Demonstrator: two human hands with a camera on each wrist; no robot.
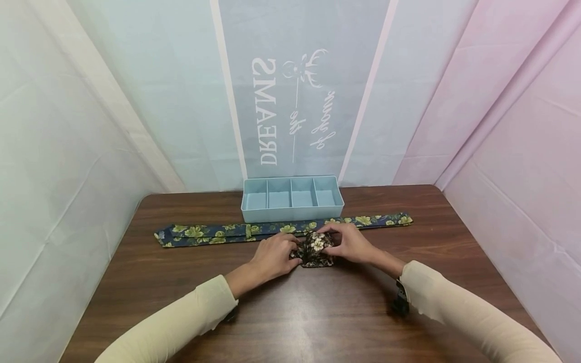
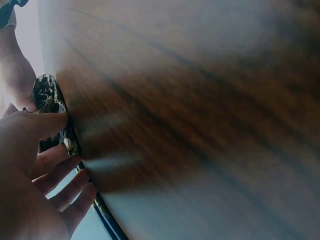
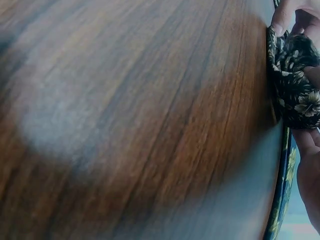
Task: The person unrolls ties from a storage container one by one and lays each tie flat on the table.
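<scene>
A black necktie (image 1: 317, 245) with cream flowers is gathered into a small folded bundle on the table, between both hands. My left hand (image 1: 274, 255) pinches its left end, thumb in front and fingers behind; the left wrist view shows the other fingers (image 2: 75, 192) stretched along the tabletop. With thumb and fingers, my right hand (image 1: 351, 244) grips the bundle's right side, the thumb lying against the flowered face. Curled layers of the cloth (image 3: 295, 62) show in the right wrist view. Parts of the bundle are hidden behind the fingers.
Just behind the hands, a long blue tie (image 1: 218, 234) with yellow-green flowers lies across the wooden table (image 1: 290, 322). Beyond it stands a light blue tray (image 1: 292, 214) with several compartments, near the back wall covering (image 1: 295, 30). Pale cloth walls flank both sides.
</scene>
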